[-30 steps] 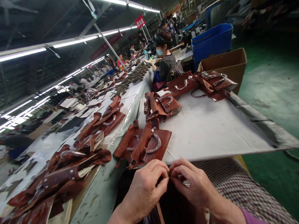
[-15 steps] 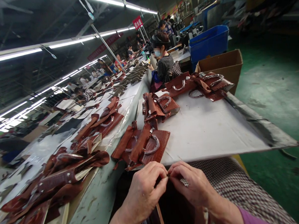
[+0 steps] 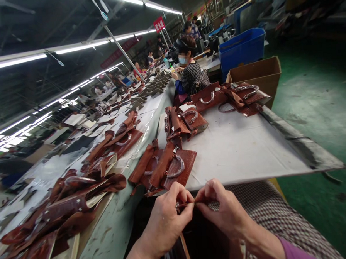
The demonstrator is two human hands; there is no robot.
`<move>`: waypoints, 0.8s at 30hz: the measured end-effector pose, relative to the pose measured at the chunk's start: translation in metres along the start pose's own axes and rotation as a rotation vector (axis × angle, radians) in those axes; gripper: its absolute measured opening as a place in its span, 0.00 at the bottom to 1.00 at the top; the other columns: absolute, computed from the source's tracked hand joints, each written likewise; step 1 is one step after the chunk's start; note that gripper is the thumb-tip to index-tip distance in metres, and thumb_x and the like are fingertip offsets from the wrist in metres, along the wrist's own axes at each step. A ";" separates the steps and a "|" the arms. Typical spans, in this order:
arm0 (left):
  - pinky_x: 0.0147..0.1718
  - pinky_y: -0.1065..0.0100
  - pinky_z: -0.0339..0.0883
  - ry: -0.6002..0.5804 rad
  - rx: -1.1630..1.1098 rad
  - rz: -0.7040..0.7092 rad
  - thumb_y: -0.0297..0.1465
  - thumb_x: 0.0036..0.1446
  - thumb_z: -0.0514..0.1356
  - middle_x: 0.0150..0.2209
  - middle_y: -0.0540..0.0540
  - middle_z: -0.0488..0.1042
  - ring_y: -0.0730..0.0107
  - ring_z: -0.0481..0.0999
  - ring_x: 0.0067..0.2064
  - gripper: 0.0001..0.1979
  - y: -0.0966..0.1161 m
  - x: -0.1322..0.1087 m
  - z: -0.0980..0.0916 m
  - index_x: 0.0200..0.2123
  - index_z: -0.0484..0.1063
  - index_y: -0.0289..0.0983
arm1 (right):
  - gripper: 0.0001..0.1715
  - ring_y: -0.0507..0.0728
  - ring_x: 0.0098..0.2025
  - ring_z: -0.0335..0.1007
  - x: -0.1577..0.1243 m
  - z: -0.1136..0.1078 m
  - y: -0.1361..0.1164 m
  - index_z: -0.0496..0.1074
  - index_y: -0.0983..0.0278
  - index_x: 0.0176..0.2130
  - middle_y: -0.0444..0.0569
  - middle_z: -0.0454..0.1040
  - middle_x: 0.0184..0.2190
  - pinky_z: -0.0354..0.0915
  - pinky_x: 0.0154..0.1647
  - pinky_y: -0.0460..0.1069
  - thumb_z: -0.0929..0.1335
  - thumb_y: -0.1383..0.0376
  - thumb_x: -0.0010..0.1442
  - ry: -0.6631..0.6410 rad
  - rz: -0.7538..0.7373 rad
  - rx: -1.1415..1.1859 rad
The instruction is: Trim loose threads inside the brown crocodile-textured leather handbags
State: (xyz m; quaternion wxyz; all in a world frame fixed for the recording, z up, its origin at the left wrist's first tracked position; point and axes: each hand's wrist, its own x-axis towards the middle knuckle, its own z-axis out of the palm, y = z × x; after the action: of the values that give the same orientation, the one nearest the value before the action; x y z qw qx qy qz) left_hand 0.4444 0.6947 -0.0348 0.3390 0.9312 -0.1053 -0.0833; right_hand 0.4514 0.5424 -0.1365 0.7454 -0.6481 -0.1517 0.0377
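Over my lap, my left hand (image 3: pixel 168 216) and my right hand (image 3: pixel 225 208) meet fingertip to fingertip. Each pinches thumb against forefinger on the edge of a brown leather bag piece (image 3: pixel 236 252). Only a small bit of that edge shows between the fingers, and the rest hangs below in dark shadow. Just beyond my left hand, reddish-brown bags with plastic-wrapped handles (image 3: pixel 178 170) lie on the white tabletop (image 3: pixel 235 153).
More brown bag parts (image 3: pixel 64 208) are piled on the long bench (image 3: pixel 100 234) to the left. A blue bin (image 3: pixel 241 48) and a cardboard box (image 3: pixel 257 73) stand beyond the white table. A masked co-worker (image 3: pixel 190 70) sits at the bench ahead.
Both hands' knuckles have risen slightly, with the fingers more arched, while the fingertips stay together. A bit of brown edge now shows inside my left hand's curl.
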 end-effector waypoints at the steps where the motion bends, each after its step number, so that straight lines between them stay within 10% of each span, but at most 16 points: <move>1: 0.32 0.74 0.65 -0.005 -0.038 -0.038 0.24 0.57 0.57 0.31 0.52 0.72 0.74 0.72 0.31 0.07 0.001 0.001 0.000 0.32 0.60 0.39 | 0.15 0.53 0.32 0.73 0.000 0.000 -0.002 0.52 0.59 0.32 0.44 0.75 0.31 0.69 0.36 0.48 0.65 0.70 0.52 -0.005 0.018 0.008; 17: 0.32 0.73 0.65 0.067 -0.252 -0.063 0.29 0.57 0.60 0.34 0.51 0.73 0.74 0.72 0.32 0.04 -0.005 0.004 0.005 0.36 0.68 0.38 | 0.19 0.60 0.39 0.77 0.010 -0.024 -0.003 0.75 0.59 0.45 0.48 0.79 0.39 0.71 0.40 0.52 0.59 0.59 0.66 -0.382 -0.056 -0.561; 24: 0.48 0.65 0.65 0.539 -0.552 -0.395 0.37 0.59 0.57 0.46 0.44 0.71 0.66 0.72 0.46 0.12 -0.099 -0.058 0.010 0.44 0.68 0.38 | 0.29 0.64 0.50 0.74 -0.001 -0.066 0.028 0.77 0.59 0.46 0.45 0.78 0.45 0.72 0.49 0.50 0.65 0.44 0.56 -0.164 0.447 -0.518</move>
State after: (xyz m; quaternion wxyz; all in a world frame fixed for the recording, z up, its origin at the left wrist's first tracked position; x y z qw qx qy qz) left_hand 0.4004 0.7772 -0.1016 0.5682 0.7964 0.1932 0.0745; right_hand 0.4722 0.4839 -0.1715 0.5150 -0.8275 -0.0701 0.2123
